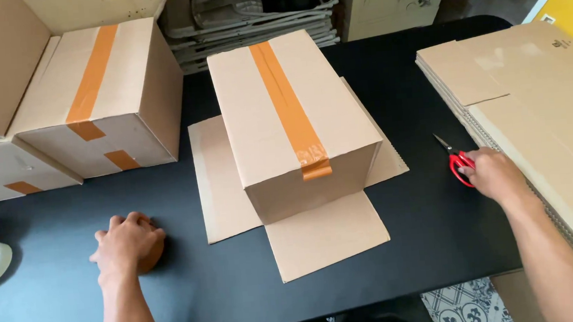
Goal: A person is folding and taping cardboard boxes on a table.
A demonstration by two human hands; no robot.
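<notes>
Hands apart on the black table [388,241]: left hand [126,243] cupped over a brown tape roll [154,256], right hand [495,173] gripping red-handled scissors [458,161] beside the taped cardboard box [294,123].

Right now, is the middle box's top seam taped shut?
Yes: a strip of orange tape runs along the top seam of the middle box and folds down over its front edge.

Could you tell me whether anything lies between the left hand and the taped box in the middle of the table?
Nothing visible: only bare black table separates the left hand from the taped box.
</notes>
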